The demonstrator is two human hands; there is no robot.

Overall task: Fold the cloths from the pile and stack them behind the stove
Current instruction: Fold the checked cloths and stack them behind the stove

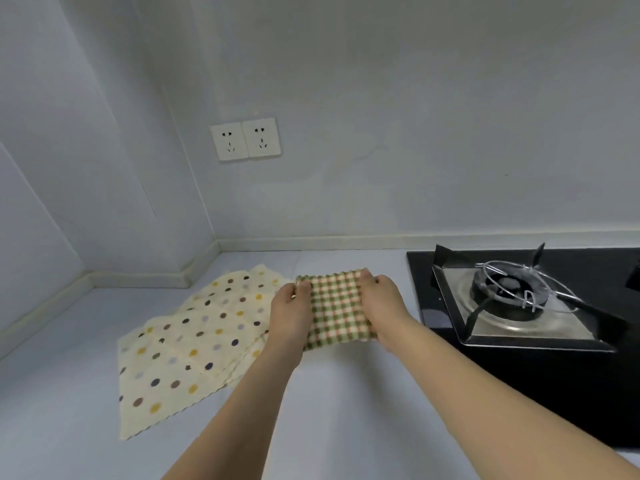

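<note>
Stove (540,306): right side cut by frame edge | checked cloth (337,306): side edges hidden under both hands' fingers

We see a pale grey desk (363,403) that runs into a corner, with a low white ledge along the wall behind it. On the left part of the desk lies a pile of cream cloths with coloured dots (194,344), spread flat, their wavy edges lying one over another. Just beside it, toward the middle, is a folded cloth with green and orange checks (337,310). On the right, a black glass gas stove (540,372) sits on the desk.
</note>
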